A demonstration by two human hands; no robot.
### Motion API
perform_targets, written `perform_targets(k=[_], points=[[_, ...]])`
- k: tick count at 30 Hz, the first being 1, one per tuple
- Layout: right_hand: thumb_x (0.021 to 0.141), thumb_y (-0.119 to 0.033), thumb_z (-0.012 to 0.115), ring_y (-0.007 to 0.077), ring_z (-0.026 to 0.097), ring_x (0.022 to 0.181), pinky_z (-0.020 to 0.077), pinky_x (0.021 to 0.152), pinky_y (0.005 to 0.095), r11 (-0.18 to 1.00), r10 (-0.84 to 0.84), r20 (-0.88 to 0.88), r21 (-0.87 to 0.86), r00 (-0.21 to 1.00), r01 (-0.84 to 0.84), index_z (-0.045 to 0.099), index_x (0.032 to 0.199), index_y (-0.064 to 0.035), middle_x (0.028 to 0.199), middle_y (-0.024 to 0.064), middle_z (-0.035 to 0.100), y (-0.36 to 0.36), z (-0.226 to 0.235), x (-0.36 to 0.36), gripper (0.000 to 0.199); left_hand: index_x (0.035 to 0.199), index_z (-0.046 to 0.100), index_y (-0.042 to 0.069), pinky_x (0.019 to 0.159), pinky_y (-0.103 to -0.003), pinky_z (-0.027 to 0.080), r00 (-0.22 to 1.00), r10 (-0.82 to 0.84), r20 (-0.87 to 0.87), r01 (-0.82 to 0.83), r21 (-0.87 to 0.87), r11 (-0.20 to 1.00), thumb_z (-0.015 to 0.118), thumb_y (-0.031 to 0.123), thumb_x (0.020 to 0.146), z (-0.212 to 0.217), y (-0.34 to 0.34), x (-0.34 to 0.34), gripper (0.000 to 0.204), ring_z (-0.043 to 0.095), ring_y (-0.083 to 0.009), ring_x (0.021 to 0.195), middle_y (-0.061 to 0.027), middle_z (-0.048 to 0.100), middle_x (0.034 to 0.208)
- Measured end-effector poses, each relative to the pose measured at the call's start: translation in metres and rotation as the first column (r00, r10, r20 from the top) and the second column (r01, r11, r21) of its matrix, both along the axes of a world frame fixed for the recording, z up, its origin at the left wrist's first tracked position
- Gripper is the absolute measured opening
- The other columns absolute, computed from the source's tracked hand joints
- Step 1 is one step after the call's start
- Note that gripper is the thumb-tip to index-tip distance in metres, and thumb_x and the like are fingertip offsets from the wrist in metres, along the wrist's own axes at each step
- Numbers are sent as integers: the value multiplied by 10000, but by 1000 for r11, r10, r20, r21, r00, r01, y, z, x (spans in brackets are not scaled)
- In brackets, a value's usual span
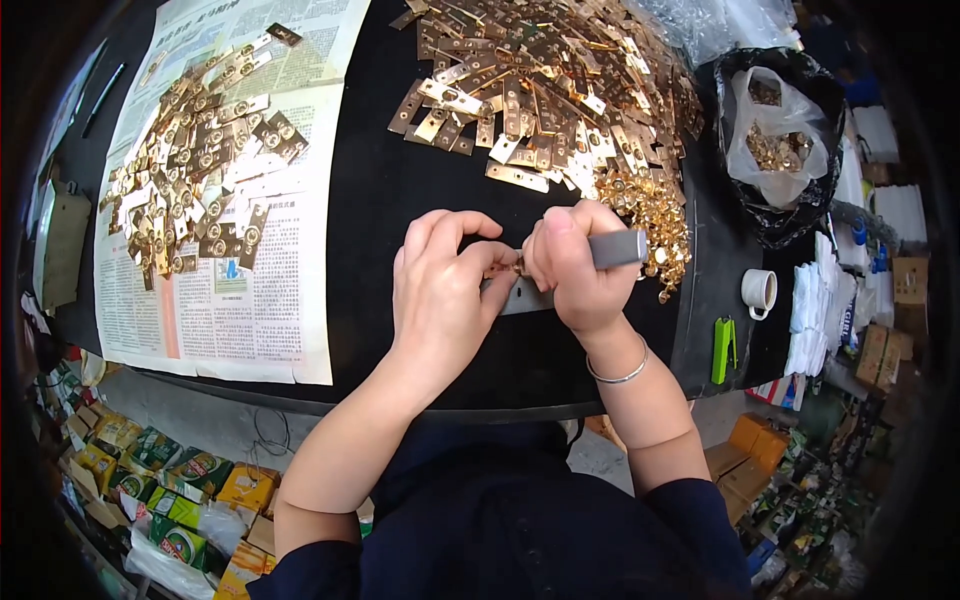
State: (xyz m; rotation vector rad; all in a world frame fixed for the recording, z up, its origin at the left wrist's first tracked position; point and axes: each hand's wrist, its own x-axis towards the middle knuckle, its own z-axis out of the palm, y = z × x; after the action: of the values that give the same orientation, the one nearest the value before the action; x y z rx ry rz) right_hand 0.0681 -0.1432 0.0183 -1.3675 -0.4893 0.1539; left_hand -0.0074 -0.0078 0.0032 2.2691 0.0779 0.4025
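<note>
My left hand point(450, 275) is pinched at the table's front middle, its fingertips on a small metal piece mostly hidden between my two hands. My right hand point(580, 265) is wrapped round a grey block-shaped handle point(618, 249), and its fingers meet the left fingertips. The handle's working end is out of sight. Beneath the hands shows a grey metal plate point(527, 299) with a small dark hole. Beyond them lies a heap of flat copper-coloured metal strips with holes point(520, 100). Small round gold-coloured pieces point(655, 225) are piled to the right of my right hand.
On the left, a newspaper point(290, 340) bears a heap of metal strips with round fittings point(185, 190). A black plastic bag point(800, 215) holds more gold pieces at right. Nearby are a white cup point(758, 292) and a bright green tool point(722, 350). Boxes point(250, 487) stand below the table.
</note>
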Motion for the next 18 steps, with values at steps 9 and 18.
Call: perform_targets(k=[9, 18], points=[[1041, -63, 495, 110, 412, 423, 407, 459, 290, 969, 62, -265, 248, 962, 6, 414, 705, -83, 517, 31, 446, 1, 6, 10, 346, 887, 762, 62, 960, -428, 468, 1000, -14, 3, 14, -70, 997, 849, 44, 695, -3, 1, 0, 212, 580, -310, 1118, -40, 678, 1089], [1015, -3, 552, 95, 456, 442, 382, 419, 267, 991, 82, 270, -125, 959, -50, 467, 702, -71, 549, 18, 493, 18, 4, -4, 331, 1007, 712, 62, 955, -431, 480, 999, -53, 3, 53, -90, 995, 878, 11, 619, -1, 7, 0, 425, 571, -319, 1144, -41, 667, 1127]])
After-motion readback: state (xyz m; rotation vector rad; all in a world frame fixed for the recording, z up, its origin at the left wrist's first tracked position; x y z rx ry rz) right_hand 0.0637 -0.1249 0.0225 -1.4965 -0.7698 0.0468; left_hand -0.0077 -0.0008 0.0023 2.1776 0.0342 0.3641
